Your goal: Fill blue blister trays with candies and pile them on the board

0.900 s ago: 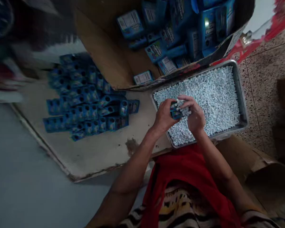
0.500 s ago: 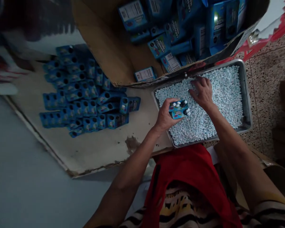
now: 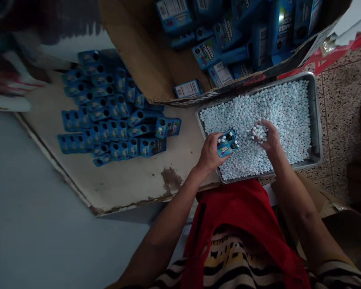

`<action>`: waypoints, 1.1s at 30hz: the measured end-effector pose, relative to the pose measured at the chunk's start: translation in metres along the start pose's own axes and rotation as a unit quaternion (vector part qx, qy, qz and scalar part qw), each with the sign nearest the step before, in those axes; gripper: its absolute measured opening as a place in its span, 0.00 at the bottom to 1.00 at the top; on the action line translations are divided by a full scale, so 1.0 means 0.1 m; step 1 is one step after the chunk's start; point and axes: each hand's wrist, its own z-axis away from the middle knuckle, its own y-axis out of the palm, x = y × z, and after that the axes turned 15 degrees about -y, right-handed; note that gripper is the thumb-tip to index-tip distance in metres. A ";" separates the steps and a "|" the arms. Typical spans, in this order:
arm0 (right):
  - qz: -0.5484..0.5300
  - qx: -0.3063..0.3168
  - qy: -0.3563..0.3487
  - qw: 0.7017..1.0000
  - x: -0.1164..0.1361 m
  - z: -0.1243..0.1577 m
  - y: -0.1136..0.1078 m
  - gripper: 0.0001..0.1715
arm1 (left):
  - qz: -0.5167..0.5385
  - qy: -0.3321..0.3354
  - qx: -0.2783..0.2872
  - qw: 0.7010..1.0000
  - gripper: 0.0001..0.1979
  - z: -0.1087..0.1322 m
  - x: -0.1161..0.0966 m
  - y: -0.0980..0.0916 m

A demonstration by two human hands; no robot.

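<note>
A metal tray lies in front of me, heaped with small pale blue-white candies. My left hand grips small blue packs over the tray's left part; a few candies sit on their round holes. My right hand is cupped palm-up just to the right of the packs, closed loosely round a scoop of candies.
Rows of filled blue packs lie on a worn board to the left. A large cardboard box behind the tray holds more blue packs. Speckled floor is at the right; red cloth covers my lap.
My right hand went from the packs up to the tray's far edge, then came back beside the packs with a scoop of candies. My left hand kept hold of the packs.
</note>
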 end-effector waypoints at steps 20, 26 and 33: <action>-0.294 -0.028 0.008 0.955 0.06 0.54 0.31 0.10 | 0.158 -0.180 -0.028 0.970 0.35 0.46 -0.03 0.17; -0.201 0.011 -0.067 0.977 0.29 0.60 0.38 0.16 | 0.309 -0.105 0.004 0.945 0.20 0.40 -0.28 0.07; -0.175 -0.026 -0.106 0.978 0.63 0.75 0.52 0.16 | 0.293 -0.092 0.001 0.952 0.21 0.11 -0.49 0.29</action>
